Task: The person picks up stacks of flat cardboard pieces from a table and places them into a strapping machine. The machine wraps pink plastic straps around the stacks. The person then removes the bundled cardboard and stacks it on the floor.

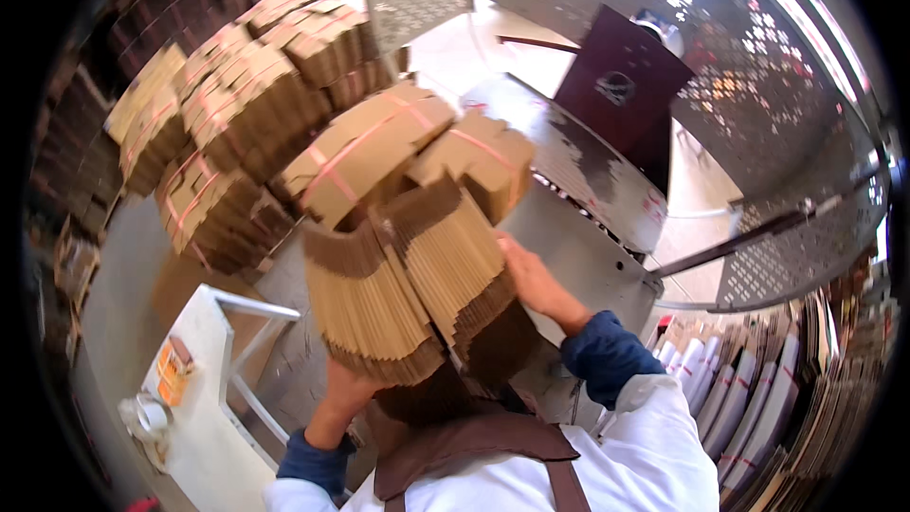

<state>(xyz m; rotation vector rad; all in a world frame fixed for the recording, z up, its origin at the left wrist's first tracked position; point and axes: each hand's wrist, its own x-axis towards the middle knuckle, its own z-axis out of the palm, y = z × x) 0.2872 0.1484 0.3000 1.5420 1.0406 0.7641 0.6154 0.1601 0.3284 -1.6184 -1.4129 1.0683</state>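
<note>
In the head view, the person carried a thick stack of flattened cardboard blanks (408, 275) against the chest, its corrugated edges facing up toward the camera; the left hand (343, 396) sat beneath the stack's lower left corner, fingers curled under it and mostly hidden, apparently bearing the weight from below; the right hand (533, 283) lay flat against the stack's right side, fingers spread and pressed to the edges, which looked meant to keep the loose sheets squared and stop them fanning out; neither hand closed around the load, since it was too broad to wrap, so it was clamped between palm and body. The stack hung above a grey metal machine table (578, 256), close to its near edge; just beyond it two tied bundles of the same blanks (379, 147) rested on each other, bound with pink strapping so they stayed together as units; further left more strapped bundles (237, 85) were heaped against one another in a sloping pile. At the lower left stood a white stand (213, 398) with a small orange box (173, 368) and a roll of tape (147, 414) on it, kept within reach of the left side; at the right, flat cartons (749, 398) stood on edge in rows.
</note>
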